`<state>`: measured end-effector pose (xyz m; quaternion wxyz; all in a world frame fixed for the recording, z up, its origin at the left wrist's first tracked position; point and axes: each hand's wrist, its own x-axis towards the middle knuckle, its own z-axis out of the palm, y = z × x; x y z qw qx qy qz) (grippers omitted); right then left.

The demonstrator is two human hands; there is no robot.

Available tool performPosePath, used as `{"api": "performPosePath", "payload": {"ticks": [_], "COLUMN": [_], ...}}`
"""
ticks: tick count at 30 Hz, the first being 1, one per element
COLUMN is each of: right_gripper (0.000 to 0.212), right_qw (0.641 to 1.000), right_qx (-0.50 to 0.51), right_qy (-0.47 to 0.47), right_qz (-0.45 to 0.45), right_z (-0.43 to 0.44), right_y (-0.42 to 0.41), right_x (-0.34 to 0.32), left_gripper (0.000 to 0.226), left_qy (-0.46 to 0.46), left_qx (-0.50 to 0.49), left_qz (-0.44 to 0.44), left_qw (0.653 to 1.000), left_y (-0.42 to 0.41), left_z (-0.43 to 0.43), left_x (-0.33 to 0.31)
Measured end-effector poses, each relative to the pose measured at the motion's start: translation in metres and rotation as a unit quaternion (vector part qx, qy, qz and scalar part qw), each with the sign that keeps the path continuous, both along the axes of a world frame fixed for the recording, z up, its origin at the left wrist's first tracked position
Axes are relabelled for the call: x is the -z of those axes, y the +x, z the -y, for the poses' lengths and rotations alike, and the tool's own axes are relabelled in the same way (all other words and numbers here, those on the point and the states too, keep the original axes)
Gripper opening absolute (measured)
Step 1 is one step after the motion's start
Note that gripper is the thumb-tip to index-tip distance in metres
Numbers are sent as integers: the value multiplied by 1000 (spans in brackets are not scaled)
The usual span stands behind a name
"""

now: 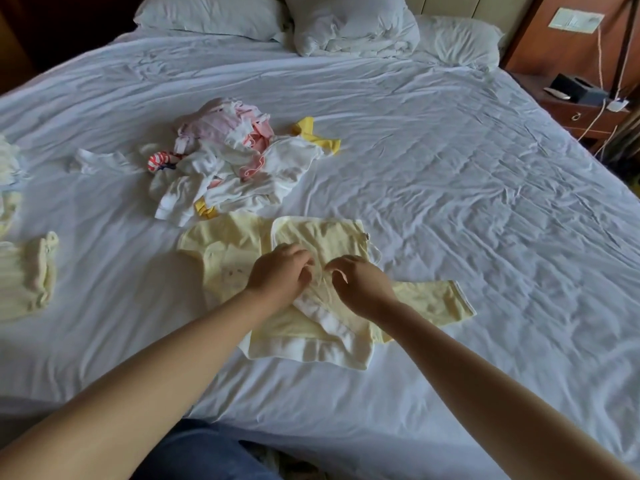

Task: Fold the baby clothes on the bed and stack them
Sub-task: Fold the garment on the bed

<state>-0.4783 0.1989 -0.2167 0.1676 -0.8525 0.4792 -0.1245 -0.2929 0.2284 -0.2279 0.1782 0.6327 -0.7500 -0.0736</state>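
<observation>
Blue denim (pixel 204 452) fills the near edge, and two bare forearms reach from it across the bed (pixel 450 174). The left hand (pixel 278 275) and right hand (pixel 360 285) sit close together, nearly touching, on the middle of a pale yellow baby top (pixel 221 247). The fingers of both hands are curled and pinch the fabric where its front flaps meet. The hands hide that part, so the fastening cannot be made out.

The top lies flat on the near middle of the white sheet. It is soft thin cotton with white binding along the hem and flap edges, and one short sleeve (pixel 433 299) spreads out to the right.

Just beyond it, touching its far edge, is one loose heap of unfolded clothes (pixel 235 161). They are mostly white, with pink pieces, a red-and-white striped bit and a bright yellow piece (pixel 317 135) on the far right side. One small white garment (pixel 97 161) lies crumpled just left of the heap. At the left edge is a folded cream-yellow piece (pixel 31 275), and more pale cloth (pixel 8 174) sits farther along that edge, cut off by the frame.

The sheet is wrinkled all over. Three white pillows stand at the far end: one left (pixel 207 15), one rumpled in the middle (pixel 349 26) and one right (pixel 460 39). On the far right is a wooden bedside table (pixel 585 116) holding a black box (pixel 575 88), with cables (pixel 599 64) hanging above it.
</observation>
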Motion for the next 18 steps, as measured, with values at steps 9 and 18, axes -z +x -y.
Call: {"api": "performPosePath", "payload": {"ticks": [9, 18], "right_gripper": [54, 68], "right_qw": [996, 995], "right_qx": [-22, 30], "right_qy": [-21, -14], "right_qz": [-78, -93], "right_z": [50, 93], "right_y": [29, 30], "right_x": [45, 58], "left_gripper": [89, 84], "left_qy": [109, 76], "left_qx": [-74, -95], "left_qz": [160, 133], "left_qw": [978, 984], "left_y": [-14, 5], "left_z": [19, 62], "left_x": [47, 44]}}
